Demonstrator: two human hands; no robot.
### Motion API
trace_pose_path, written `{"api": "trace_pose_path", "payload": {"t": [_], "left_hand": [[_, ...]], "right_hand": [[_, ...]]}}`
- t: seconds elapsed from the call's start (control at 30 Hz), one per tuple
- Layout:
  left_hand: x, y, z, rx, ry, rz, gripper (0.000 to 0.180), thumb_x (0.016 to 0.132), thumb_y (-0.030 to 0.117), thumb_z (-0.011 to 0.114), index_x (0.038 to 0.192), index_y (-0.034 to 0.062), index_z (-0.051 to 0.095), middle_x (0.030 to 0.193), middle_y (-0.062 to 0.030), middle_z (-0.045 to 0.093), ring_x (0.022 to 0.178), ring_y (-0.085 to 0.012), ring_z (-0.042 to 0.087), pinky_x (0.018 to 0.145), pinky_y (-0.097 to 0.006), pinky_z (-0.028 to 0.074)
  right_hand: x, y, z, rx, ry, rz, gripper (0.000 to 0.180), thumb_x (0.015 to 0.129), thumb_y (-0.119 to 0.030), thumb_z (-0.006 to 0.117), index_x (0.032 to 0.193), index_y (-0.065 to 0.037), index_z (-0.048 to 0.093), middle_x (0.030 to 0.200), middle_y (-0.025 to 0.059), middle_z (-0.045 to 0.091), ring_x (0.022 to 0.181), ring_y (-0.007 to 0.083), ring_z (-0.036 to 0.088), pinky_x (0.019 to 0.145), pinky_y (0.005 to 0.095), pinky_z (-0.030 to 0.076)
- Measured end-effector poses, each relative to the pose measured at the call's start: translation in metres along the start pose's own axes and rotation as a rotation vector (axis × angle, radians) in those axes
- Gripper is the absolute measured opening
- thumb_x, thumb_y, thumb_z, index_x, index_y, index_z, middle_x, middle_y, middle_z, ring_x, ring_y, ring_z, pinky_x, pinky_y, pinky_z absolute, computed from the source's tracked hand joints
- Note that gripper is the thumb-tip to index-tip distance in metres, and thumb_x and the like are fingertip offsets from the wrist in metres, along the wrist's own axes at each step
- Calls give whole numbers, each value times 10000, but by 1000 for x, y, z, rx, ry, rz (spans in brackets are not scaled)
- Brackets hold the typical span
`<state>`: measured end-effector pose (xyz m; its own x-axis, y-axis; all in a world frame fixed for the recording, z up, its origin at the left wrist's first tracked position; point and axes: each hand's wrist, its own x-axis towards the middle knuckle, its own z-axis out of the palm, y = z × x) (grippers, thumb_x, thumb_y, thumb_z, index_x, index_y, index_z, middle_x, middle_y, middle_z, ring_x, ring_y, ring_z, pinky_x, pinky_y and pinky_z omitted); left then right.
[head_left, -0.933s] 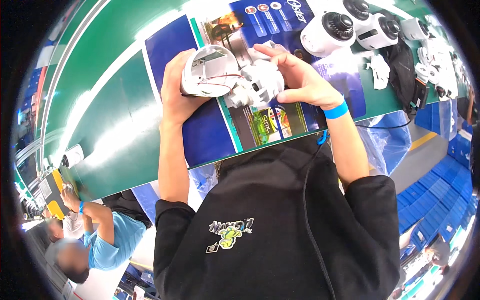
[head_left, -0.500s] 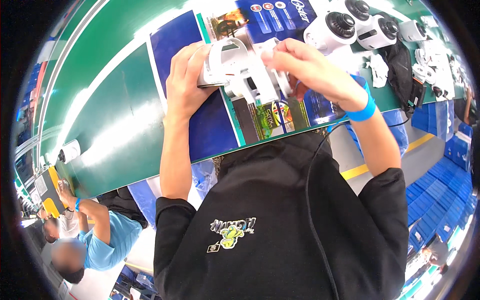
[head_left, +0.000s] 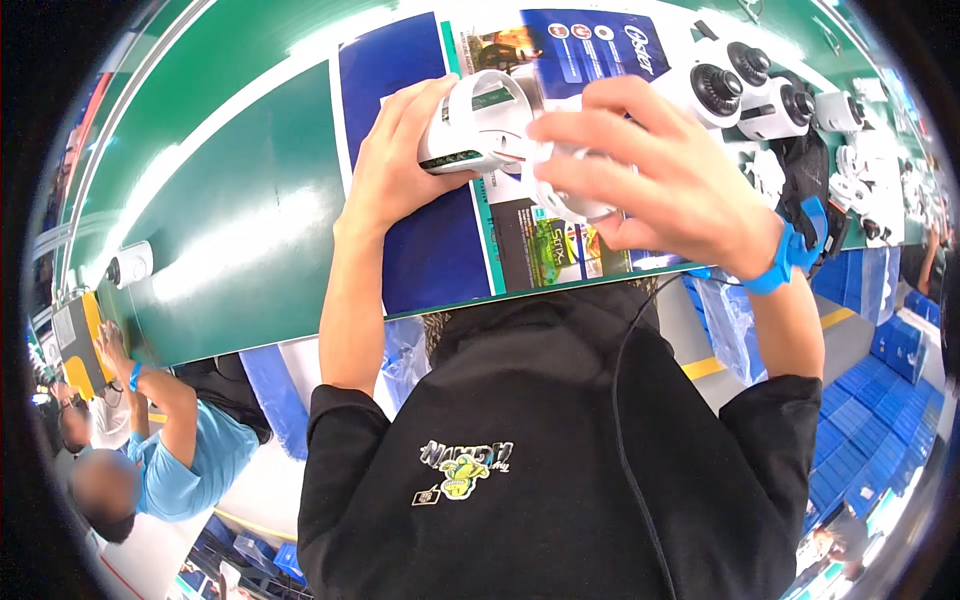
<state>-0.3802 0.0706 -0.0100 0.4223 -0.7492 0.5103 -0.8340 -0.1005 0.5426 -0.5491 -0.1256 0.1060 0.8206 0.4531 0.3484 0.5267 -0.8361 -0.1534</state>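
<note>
My left hand [head_left: 395, 165] is wrapped round a white plastic appliance housing [head_left: 460, 138] with a looped, handle-like rim and a dark slotted strip along its lower edge. Right beside it, a white rounded plastic part [head_left: 567, 203] is gripped in the fingers of my right hand [head_left: 665, 175], which covers much of it. The two white parts meet or overlap between my hands; whether they are joined I cannot tell. Both are held above a flat printed carton [head_left: 415, 245], blue with pictures, lying on the green table [head_left: 250, 240].
Several white appliance bodies with black knobs [head_left: 718, 90] stand at the back right, near small white parts [head_left: 850, 190] and a black bag [head_left: 800, 165]. Far left lies another white unit [head_left: 132, 264]. A co-worker in a light blue shirt [head_left: 200, 455] is at lower left.
The housing in my left hand has tilted, bringing its slotted strip into view. My right hand has turned over the other white part, hiding its dark middle. The whole view has shifted slightly.
</note>
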Motion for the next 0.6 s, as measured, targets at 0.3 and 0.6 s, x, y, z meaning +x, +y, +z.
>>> {"api": "trace_pose_path", "payload": {"t": [0.3,0.6], "left_hand": [[-2,7,-8,-193,-108,79,905,484,76,875,1301,81,485,1268,-127,545,1186,-330,512,993,-398,438],[-8,12,-2,-379,-244,14,922,479,20,867,1316,86,486,1251,-113,543,1180,-322,511,1001,-402,432]], "right_hand": [[-6,7,22,-209,204,-265,368,594,-165,684,951,-166,595,1204,-26,567,1099,277,525,861,394,524],[-11,5,19,-22,67,-288,405,608,-9,733,971,-70,564,1206,60,597,1095,362,558,826,452,579]]}}
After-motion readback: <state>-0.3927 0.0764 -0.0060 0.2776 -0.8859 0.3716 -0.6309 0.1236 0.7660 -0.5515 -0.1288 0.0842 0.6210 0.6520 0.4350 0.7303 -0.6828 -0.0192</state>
